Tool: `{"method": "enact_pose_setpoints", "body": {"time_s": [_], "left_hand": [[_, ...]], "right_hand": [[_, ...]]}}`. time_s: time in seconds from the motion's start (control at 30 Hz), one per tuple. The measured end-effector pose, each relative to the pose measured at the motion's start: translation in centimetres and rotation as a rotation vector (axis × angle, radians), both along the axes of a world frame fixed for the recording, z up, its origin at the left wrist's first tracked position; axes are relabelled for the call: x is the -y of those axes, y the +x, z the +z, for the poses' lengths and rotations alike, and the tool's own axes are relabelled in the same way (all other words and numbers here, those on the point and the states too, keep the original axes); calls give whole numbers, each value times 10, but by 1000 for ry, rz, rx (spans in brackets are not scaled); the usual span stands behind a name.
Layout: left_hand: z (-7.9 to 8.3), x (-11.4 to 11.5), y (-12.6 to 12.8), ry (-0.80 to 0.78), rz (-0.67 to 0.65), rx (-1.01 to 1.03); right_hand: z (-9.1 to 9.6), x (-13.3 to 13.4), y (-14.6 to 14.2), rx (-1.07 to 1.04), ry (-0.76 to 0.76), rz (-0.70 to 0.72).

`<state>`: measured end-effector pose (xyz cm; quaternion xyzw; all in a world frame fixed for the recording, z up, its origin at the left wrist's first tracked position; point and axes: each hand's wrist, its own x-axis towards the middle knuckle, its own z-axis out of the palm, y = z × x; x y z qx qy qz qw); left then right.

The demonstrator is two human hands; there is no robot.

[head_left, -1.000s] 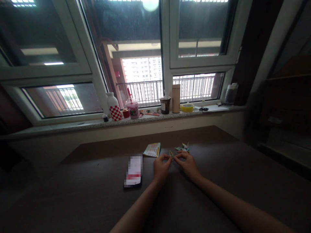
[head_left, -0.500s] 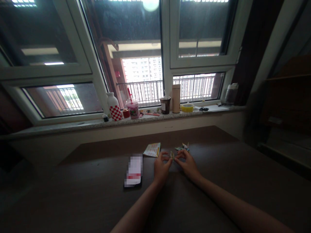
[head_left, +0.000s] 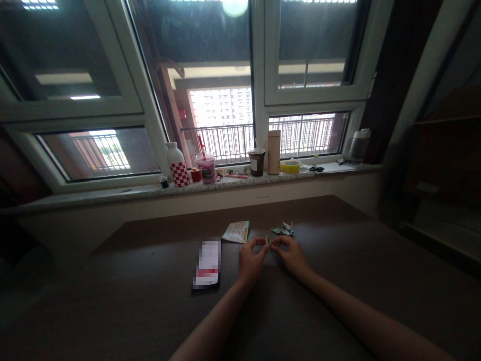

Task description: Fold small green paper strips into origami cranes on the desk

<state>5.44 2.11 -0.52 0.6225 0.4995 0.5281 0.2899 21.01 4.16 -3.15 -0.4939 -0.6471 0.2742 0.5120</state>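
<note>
A small piece of folded patterned paper is pinched upright between my two hands above the table. My left hand grips its left side with thumb and fingertips, and my right hand holds its right side the same way. The fingers hide much of the paper. Just behind my right hand lies a folded paper crane in printed paper. A printed paper sheet, pale with a yellow strip, rests behind my left hand. To the left is a phone with its screen up.
The dark table ends at a stone window sill. On it stand a checkered bottle, a pink cup with a straw, a dark drink cup, a tan flask, yellow tape and scissors.
Both hands have closed in slightly around the folded paper, and my right fingers now cover more of it. The things on the table lie as before; the view has shifted a little.
</note>
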Motion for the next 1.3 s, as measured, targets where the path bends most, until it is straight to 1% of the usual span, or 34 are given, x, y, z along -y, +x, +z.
{"method": "enact_pose_setpoints", "body": {"time_s": [0.13, 0.27, 0.4, 0.6, 0.73, 0.9, 1.07, 1.2, 1.3], "left_hand": [[1, 1, 1, -38, -20, -5], [3, 2, 3, -51, -48, 1], [2, 3, 3, -32, -56, -12], [0, 3, 1, -10, -21, -48], [3, 3, 2, -25, -36, -6], [3, 1, 1, -32, -38, 3], [3, -1, -1, -43, -34, -17], [4, -1, -1, -31, -41, -7], [3, -1, -1, -40, -22, -21]], "right_hand": [[-2, 0, -3, -1, -49, -10], [1, 3, -7, 6, -67, -18], [4, 3, -6, -9, -92, -6], [3, 3, -2, 44, -61, -13], [7, 4, -3, 116, -22, -15], [11, 6, -3, 128, -39, -5], [11, 8, -3, 188, 23, -30], [10, 7, -3, 180, -8, -10], [9, 5, -2, 158, -40, -1]]}}
